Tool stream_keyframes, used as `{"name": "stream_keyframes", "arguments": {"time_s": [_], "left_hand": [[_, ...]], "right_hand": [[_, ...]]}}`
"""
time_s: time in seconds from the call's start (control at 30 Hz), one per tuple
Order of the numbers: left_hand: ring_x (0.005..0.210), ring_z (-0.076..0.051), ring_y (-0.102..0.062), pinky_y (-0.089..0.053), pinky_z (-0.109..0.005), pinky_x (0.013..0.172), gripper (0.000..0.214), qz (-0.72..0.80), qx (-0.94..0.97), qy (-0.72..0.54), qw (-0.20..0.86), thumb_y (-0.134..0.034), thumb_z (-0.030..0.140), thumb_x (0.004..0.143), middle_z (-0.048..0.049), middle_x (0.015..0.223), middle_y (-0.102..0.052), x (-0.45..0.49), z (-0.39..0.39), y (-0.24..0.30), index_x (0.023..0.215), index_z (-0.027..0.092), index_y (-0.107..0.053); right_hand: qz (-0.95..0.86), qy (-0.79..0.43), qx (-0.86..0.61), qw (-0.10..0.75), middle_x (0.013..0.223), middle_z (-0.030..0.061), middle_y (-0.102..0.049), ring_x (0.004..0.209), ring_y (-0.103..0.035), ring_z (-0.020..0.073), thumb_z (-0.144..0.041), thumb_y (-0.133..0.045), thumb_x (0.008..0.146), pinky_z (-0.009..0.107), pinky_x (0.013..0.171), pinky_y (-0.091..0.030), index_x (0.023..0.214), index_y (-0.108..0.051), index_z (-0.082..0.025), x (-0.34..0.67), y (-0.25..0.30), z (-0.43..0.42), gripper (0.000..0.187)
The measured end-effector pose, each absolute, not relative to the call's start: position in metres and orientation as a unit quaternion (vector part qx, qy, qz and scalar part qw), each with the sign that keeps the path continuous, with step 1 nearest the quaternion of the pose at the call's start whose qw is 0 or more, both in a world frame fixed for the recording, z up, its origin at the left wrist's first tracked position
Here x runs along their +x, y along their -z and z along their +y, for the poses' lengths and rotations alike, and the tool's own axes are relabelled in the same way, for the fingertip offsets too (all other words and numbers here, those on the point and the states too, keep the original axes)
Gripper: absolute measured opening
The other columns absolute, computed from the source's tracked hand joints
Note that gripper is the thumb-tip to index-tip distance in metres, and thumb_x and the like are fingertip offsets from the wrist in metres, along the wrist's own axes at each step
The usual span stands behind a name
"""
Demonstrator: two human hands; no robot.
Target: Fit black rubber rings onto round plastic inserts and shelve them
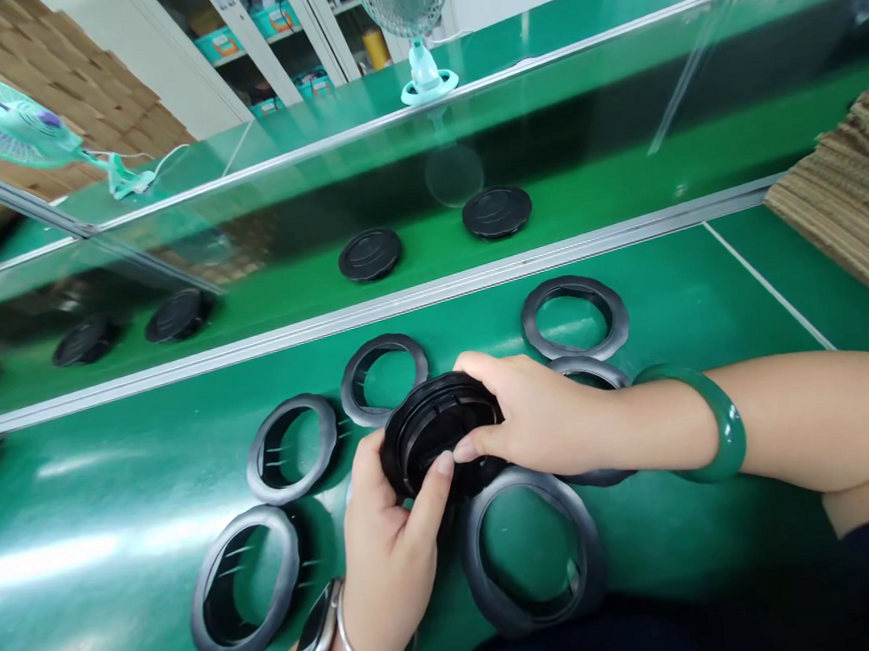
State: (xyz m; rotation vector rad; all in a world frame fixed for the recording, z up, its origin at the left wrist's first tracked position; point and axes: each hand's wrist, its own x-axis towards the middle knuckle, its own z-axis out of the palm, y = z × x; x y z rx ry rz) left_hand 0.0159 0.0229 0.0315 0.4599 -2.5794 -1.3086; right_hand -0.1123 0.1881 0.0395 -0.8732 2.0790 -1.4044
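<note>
Both my hands grip one round black plastic part (434, 434) just above the green table. My left hand (389, 560) comes up from below, its thumb pressed on the part's lower rim. My right hand (536, 413) reaches in from the right, fingers wrapped over the part's right edge, a green bangle (720, 418) on the wrist. Several grey-black rings lie flat around the hands: one (531, 549) right below the held part, one (384, 375) behind it, one (573, 317) at the back right.
More rings (292, 447) (244, 586) lie to the left. Several black round caps (370, 254) (496, 210) sit on the green conveyor belt (620, 191) beyond a metal rail (403, 303). A stack of cardboard (856, 187) is at the right. Two small fans (411, 26) stand behind.
</note>
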Motion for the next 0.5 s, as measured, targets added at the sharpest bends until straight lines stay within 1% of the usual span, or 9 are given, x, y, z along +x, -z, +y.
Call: {"name": "stream_keyframes", "arguments": {"time_s": [0.17,0.23,0.3,0.33,0.37,0.4,0.43,0.5], "left_hand": [[0.096,-0.023,-0.059,-0.048,-0.034,0.084,0.036,-0.892,0.167,0.401,0.121,-0.063,0.049,0.091,-0.0028,0.105,-0.06,0.016,0.02,-0.029,0.116,0.025,-0.054],[0.098,-0.026,-0.061,-0.05,-0.036,0.085,0.04,-0.889,0.178,0.403,0.126,-0.063,0.053,0.089,-0.0044,0.107,-0.061,0.016,0.019,-0.028,0.117,0.025,-0.055],[0.104,-0.029,-0.063,-0.053,-0.038,0.086,0.051,-0.867,0.175,0.452,0.115,-0.064,0.054,0.088,-0.0067,0.119,-0.061,0.015,0.02,-0.028,0.13,0.028,-0.05],[0.107,-0.029,-0.064,-0.055,-0.04,0.088,0.058,-0.849,0.164,0.491,0.105,-0.063,0.054,0.089,-0.0076,0.128,-0.059,0.015,0.02,-0.028,0.138,0.031,-0.043],[0.111,-0.03,-0.064,-0.056,-0.042,0.091,0.064,-0.83,0.146,0.529,0.098,-0.062,0.052,0.09,-0.0082,0.137,-0.056,0.015,0.02,-0.028,0.144,0.034,-0.035],[0.114,-0.03,-0.064,-0.056,-0.043,0.095,0.067,-0.815,0.125,0.558,0.094,-0.062,0.05,0.091,-0.0084,0.143,-0.053,0.015,0.021,-0.028,0.148,0.036,-0.029],[0.117,-0.03,-0.063,-0.055,-0.044,0.099,0.069,-0.807,0.105,0.574,0.096,-0.062,0.047,0.091,-0.0084,0.146,-0.05,0.015,0.021,-0.028,0.149,0.037,-0.026],[0.123,-0.03,-0.06,-0.052,-0.046,0.105,0.067,-0.812,0.08,0.569,0.108,-0.063,0.043,0.091,-0.0085,0.147,-0.051,0.014,0.02,-0.026,0.148,0.036,-0.029]], "right_hand": [[0.767,0.506,-0.329,0.221,0.086,-0.001,-0.066,0.076,-0.064,0.0207,-0.024,-0.087,0.079,0.027,0.057,-0.045,0.095,-0.055,-0.021,-0.109,-0.043,0.189,0.036],[0.759,0.506,-0.344,0.222,0.087,-0.0007,-0.066,0.078,-0.064,0.0206,-0.025,-0.088,0.077,0.026,0.059,-0.045,0.094,-0.056,-0.02,-0.112,-0.047,0.187,0.036],[0.75,0.507,-0.362,0.222,0.087,-0.0014,-0.066,0.08,-0.064,0.0201,-0.026,-0.091,0.074,0.026,0.062,-0.046,0.092,-0.059,-0.019,-0.124,-0.049,0.185,0.037],[0.751,0.509,-0.366,0.207,0.088,-0.0018,-0.066,0.081,-0.064,0.0197,-0.026,-0.091,0.073,0.026,0.064,-0.047,0.091,-0.06,-0.019,-0.136,-0.05,0.186,0.037],[0.759,0.512,-0.364,0.173,0.09,-0.0019,-0.066,0.083,-0.063,0.0195,-0.026,-0.091,0.074,0.027,0.068,-0.048,0.092,-0.061,-0.019,-0.151,-0.05,0.19,0.036],[0.777,0.509,-0.351,0.117,0.093,-0.0013,-0.066,0.086,-0.063,0.0198,-0.026,-0.089,0.076,0.028,0.072,-0.049,0.095,-0.062,-0.018,-0.169,-0.05,0.197,0.034],[0.804,0.497,-0.325,0.043,0.098,0.0003,-0.066,0.091,-0.062,0.0207,-0.027,-0.086,0.079,0.029,0.077,-0.049,0.099,-0.063,-0.018,-0.19,-0.049,0.206,0.032],[0.87,0.418,-0.231,-0.123,0.109,0.0061,-0.064,0.104,-0.059,0.0238,-0.028,-0.076,0.089,0.033,0.089,-0.047,0.111,-0.063,-0.016,-0.236,-0.045,0.234,0.028]]}}
